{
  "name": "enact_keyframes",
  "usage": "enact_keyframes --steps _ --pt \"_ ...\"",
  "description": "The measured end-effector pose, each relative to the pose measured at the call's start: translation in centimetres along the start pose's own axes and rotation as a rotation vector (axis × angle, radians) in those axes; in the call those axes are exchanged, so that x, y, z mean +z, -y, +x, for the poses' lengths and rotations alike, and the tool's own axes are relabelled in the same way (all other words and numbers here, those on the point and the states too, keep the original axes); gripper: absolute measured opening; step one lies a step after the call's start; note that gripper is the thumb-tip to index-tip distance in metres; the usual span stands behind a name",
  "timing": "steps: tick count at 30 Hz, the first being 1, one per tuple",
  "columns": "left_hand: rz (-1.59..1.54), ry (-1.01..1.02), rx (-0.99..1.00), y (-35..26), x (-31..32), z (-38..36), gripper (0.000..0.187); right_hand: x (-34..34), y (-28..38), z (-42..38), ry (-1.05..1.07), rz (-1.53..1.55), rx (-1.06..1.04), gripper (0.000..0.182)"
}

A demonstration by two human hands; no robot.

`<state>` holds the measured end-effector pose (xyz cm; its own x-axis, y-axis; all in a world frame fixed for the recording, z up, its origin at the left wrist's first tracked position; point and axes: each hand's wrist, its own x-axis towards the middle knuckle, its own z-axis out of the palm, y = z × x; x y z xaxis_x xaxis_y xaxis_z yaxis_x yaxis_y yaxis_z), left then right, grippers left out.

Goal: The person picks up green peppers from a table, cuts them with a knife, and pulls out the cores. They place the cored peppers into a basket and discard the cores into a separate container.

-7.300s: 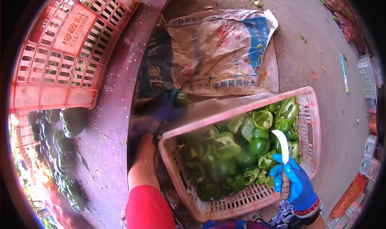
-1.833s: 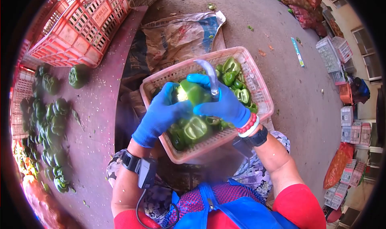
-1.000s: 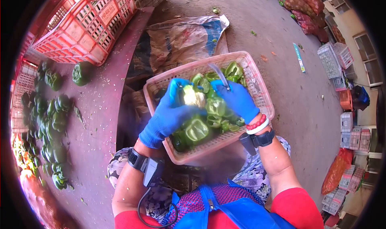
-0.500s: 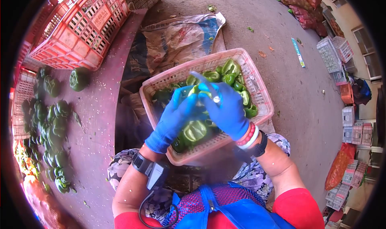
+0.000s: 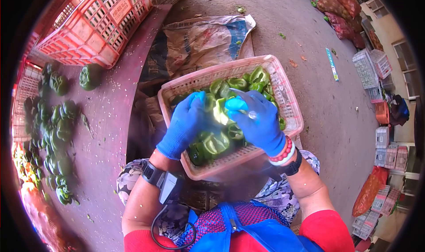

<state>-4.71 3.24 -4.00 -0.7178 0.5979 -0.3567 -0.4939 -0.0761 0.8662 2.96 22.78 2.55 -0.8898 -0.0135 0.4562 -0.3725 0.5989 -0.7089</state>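
Observation:
My right hand [image 5: 261, 121], in a blue glove, is closed around a small knife whose curved blade [image 5: 239, 92] sticks out toward the left. Opposite it, my gloved left hand [image 5: 186, 123] has its fingers curled together; whatever is in them is hidden from above. Between the two hands shows a bright, cut-open green bell pepper piece [image 5: 220, 111], over the crate. Below lies a larger pepper half [image 5: 216, 143] with its hollow inside facing up. Both hands are above a pale pink plastic crate [image 5: 287, 99] filled with cut green peppers.
Whole green peppers [image 5: 64, 130] lie on a reddish board at the left, beneath a large red crate [image 5: 95, 44]. A flattened printed sack [image 5: 199, 37] is spread behind the pink crate. Stacked crates [image 5: 366, 70] and filled net sacks [image 5: 372, 190] line the right side.
My hands have moved apart, the left drawing toward the left and the right shifting slightly right. The pepper piece between them shows more fully. The view has shifted slightly.

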Motion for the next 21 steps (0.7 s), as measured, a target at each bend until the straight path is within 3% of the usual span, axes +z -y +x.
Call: enact_keyframes --steps 4,7,11,14,17,20,21 --pt "0.262 0.139 0.136 -0.1 -0.3 0.1 0.063 -0.1 -0.4 -0.4 0.087 0.04 -0.039 0.017" --pt "0.122 0.262 -0.009 -0.6 0.6 -1.0 0.062 0.4 -1.5 -0.5 0.114 -0.038 -0.188 0.016" --pt "0.186 0.184 -0.042 -0.6 1.1 -0.7 0.052 0.4 -1.3 -0.3 0.168 -0.195 -0.297 0.015" --pt "0.011 0.255 -0.126 -1.6 1.2 -1.3 0.041 0.6 -1.1 -0.4 0.098 -0.217 -0.389 0.014" --pt "0.73 0.117 0.452 -1.0 0.8 -0.3 0.031 0.6 0.1 -1.0 0.012 -0.237 -0.36 0.017" --pt "1.249 0.138 0.609 -2.6 -0.6 -1.3 0.026 0.3 1.1 -1.0 0.003 -0.228 -0.449 0.02" --pt "1.409 0.173 0.574 -2.2 -1.4 -0.7 0.026 0.2 1.0 -1.0 0.017 -0.255 -0.444 0.019"
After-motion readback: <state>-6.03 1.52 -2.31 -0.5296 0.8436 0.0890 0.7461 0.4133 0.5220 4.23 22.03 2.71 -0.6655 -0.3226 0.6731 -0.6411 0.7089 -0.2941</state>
